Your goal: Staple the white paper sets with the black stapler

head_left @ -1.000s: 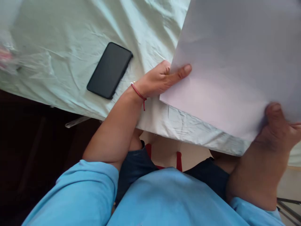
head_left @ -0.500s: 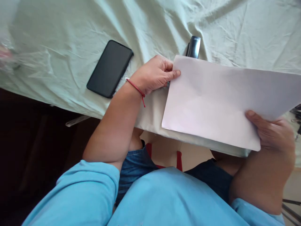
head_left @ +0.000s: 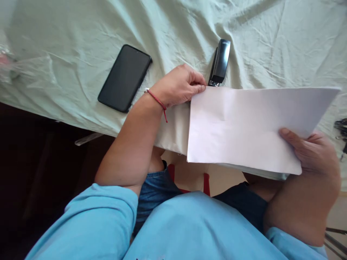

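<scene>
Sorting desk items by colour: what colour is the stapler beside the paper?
Black, glossy; the stapler shows best in the head view.

No readable text, stapler [head_left: 220,62] marking perhaps lettering, too small

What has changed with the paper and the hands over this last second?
The white paper has come down from a raised tilt, where it filled the upper right of the view, to lie low over the table edge, uncovering the black stapler. The left hand still pinches its top left corner, and the right hand still holds its right end. The black phone and the green cloth stayed put.
</scene>
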The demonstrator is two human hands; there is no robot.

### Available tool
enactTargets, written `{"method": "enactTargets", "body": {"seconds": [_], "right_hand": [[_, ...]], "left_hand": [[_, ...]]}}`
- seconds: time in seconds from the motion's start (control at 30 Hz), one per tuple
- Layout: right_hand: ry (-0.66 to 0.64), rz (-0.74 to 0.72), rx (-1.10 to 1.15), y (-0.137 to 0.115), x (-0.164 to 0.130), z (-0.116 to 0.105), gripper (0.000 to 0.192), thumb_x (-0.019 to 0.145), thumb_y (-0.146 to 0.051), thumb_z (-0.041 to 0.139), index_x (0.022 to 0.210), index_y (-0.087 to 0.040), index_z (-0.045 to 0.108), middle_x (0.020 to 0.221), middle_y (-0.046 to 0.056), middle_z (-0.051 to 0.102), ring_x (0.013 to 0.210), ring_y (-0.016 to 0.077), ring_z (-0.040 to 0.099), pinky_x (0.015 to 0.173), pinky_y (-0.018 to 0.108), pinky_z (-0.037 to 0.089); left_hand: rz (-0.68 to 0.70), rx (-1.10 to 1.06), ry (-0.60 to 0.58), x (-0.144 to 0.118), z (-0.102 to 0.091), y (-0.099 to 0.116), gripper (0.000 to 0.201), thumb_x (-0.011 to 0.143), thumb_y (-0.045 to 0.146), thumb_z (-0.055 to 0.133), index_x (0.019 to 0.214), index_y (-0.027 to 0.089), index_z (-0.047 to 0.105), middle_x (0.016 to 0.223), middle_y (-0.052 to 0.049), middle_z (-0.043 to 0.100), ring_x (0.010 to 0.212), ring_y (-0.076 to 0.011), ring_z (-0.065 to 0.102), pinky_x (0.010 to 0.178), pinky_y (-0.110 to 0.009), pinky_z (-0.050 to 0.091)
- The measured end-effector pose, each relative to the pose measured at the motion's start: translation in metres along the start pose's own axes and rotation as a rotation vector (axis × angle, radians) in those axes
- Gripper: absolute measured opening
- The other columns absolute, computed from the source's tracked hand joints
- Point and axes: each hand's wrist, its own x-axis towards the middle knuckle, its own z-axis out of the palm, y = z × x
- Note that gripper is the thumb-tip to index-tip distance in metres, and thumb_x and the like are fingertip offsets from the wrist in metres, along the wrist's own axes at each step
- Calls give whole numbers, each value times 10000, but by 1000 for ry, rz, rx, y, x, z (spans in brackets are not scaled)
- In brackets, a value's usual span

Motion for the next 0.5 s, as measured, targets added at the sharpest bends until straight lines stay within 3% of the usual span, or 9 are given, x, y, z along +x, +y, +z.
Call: {"method": "enactTargets", "body": {"seconds": [0.13, 0.23, 0.33, 0.5], "right_hand": [[8, -94, 95, -2, 2, 4, 652, 674, -721, 737, 1088, -219, 717, 853, 9, 683, 515, 56, 536, 452, 170, 458], [13, -157, 136, -5, 2, 5, 587, 732, -645, 740, 1166, -251, 707, 920, 4, 691, 574, 46, 568, 523, 153, 490], [23, -123, 121, -7, 1, 5, 548, 742, -614, 741, 1158, -259, 715, 915, 3, 693, 592, 56, 589, 501, 140, 473], [18, -84, 135, -4, 2, 3, 563, 735, -618, 745, 1176, -268, 714, 932, 6, 698, 539, 53, 574, 488, 159, 488]], "left_hand": [[-18, 106, -15, -1, -3, 7, 107, 827, 213, 720, 729, 208, 761, 554, 15, 536, 722, -201, 574, 744, -347, 473], [-13, 111, 9, 1, -3, 3, 76, 810, 214, 723, 755, 214, 775, 601, 5, 609, 704, -188, 550, 730, -344, 469], [-16, 96, 87, 5, -1, -4, 57, 776, 197, 719, 768, 212, 774, 639, -11, 654, 699, -195, 567, 715, -349, 464], [-50, 175, 246, 11, 4, -6, 84, 712, 163, 722, 715, 247, 713, 590, -2, 612, 688, -212, 569, 722, -375, 441]]}}
